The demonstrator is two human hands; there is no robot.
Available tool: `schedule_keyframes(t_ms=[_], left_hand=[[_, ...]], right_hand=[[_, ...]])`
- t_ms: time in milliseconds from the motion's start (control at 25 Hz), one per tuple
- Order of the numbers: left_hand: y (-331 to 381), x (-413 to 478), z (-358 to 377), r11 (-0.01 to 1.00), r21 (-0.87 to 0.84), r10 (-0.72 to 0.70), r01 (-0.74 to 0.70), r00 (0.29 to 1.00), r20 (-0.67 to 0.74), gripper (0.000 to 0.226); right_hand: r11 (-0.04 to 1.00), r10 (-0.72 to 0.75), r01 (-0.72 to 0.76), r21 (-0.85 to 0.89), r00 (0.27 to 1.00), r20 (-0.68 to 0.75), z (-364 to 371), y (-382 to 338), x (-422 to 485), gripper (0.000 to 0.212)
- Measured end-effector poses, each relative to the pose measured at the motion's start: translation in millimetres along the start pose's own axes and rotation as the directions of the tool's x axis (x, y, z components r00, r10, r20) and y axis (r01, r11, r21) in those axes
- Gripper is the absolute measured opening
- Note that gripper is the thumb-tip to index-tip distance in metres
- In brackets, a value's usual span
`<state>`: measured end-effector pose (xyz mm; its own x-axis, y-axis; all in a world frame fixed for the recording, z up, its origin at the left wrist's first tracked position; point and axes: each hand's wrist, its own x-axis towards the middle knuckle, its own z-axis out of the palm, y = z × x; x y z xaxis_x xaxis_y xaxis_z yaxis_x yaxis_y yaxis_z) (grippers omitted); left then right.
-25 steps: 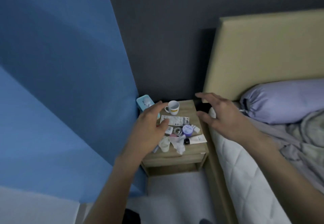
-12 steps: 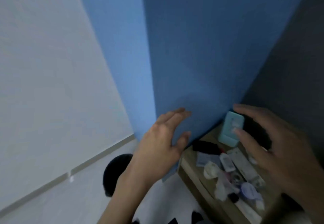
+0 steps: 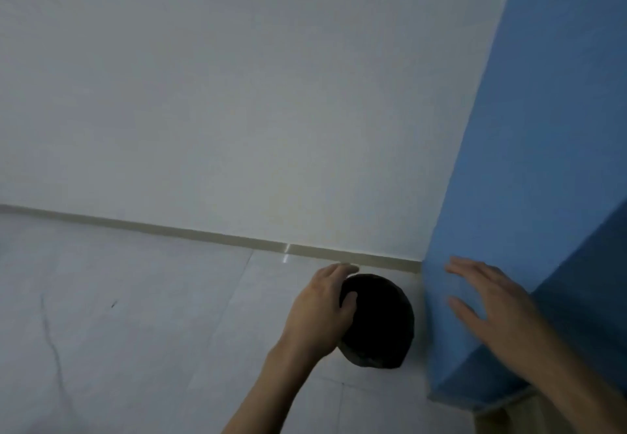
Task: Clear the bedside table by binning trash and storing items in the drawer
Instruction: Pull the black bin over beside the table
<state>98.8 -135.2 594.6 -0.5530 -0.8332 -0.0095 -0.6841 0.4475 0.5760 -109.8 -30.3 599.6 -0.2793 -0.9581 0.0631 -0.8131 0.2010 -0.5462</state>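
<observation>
A black round bin [image 3: 380,325] stands on the pale floor beside the foot of a blue wall. My left hand [image 3: 322,311] is at its left rim, thumb over the dark opening and fingers curled along the outside of the rim. My right hand [image 3: 488,308] hovers open with fingers spread in front of the blue wall, holding nothing. The bedside table's top and its items are out of view.
A white wall [image 3: 237,94] with a beige skirting board [image 3: 203,235] runs behind the bin. The blue wall corner [image 3: 529,196] juts out on the right. A sliver of light wood [image 3: 509,408] shows at the bottom right. The tiled floor [image 3: 118,314] stretches left.
The view has swung left and down from the bedside table to the floor. My left hand has dropped from mid-air onto the bin's rim. My right hand stays open.
</observation>
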Motion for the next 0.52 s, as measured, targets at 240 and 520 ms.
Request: schedule_keyframes(t_ms=[240, 520], left_hand=[[-107.4, 9.1, 142.9, 0.996, 0.059, -0.065, 0.062, 0.997, 0.046, 0.049], [-161.4, 10.7, 248.5, 0.985, 0.170, -0.065, 0.035, 0.982, 0.178, 0.051]], right_hand=[[0.993, -0.028, 0.043, -0.108, 0.991, 0.132, 183.3, 85.6, 18.9, 0.046], [0.987, 0.060, -0.014, -0.158, 0.955, 0.292, 278.2, 144.6, 6.5, 0.062]])
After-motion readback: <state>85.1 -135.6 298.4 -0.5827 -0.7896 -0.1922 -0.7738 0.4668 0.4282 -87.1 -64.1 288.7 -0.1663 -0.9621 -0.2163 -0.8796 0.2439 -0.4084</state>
